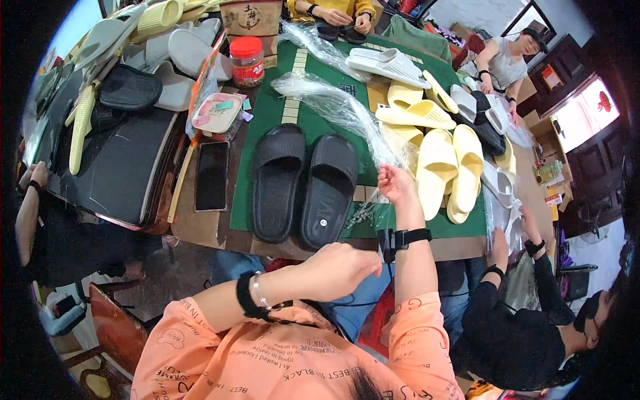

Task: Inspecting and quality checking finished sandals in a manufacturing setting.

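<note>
While right hand (395,184) grips plastic bag (340,110), black slippers (303,183) alongside.

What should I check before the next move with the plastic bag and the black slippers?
1. Right hand grips the clear plastic bag: ok.
2. Left hand free of the bag: cannot tell; it is closed near the table edge.
3. Bag mouth open: cannot tell.
4. Pair of black slippers side by side on the green mat: ok.
5. Bag clear of the yellow slippers: not ok; they lie close beside the right hand.
</note>
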A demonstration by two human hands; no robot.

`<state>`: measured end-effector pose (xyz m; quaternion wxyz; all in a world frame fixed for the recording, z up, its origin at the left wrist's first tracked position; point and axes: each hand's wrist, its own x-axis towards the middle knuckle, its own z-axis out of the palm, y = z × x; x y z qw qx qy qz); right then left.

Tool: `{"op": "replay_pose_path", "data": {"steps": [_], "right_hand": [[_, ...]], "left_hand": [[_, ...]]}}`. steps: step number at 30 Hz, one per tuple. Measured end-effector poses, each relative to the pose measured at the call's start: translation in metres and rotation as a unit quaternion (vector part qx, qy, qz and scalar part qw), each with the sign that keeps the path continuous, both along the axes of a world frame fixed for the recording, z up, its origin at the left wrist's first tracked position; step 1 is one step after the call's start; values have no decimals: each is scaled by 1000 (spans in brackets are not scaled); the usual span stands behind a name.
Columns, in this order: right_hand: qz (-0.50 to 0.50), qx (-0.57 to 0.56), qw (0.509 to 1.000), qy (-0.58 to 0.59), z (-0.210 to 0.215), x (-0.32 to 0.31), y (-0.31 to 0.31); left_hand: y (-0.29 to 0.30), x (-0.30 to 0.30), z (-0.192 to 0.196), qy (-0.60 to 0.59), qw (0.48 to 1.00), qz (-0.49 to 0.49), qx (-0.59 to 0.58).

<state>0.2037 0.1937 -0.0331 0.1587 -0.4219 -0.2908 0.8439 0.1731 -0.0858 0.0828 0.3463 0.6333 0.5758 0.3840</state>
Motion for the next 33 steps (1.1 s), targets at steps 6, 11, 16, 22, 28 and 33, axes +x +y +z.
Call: {"op": "replay_pose_path", "data": {"steps": [6, 11, 16, 22, 28, 33], "right_hand": [[15, 44, 997, -63, -3, -6, 5], [15, 65, 995, -73, 4, -10, 0], [27, 139, 983, -115, 13, -14, -6], [153, 177, 958, -166, 32, -4, -4], [128, 676, 609, -394, 29, 1, -1], [43, 673, 633, -381, 12, -3, 6]], "left_hand": [[-36, -34, 27, -86, 993, -76, 4], [-50, -49, 31, -144, 983, -109, -18], [-49, -38, 15, 13, 999, -3, 40], [-37, -32, 4, 8, 994, 85, -68], [-35, -33, -1, -18, 995, 67, -75], [-33, -30, -5, -30, 997, 55, -53]]}}
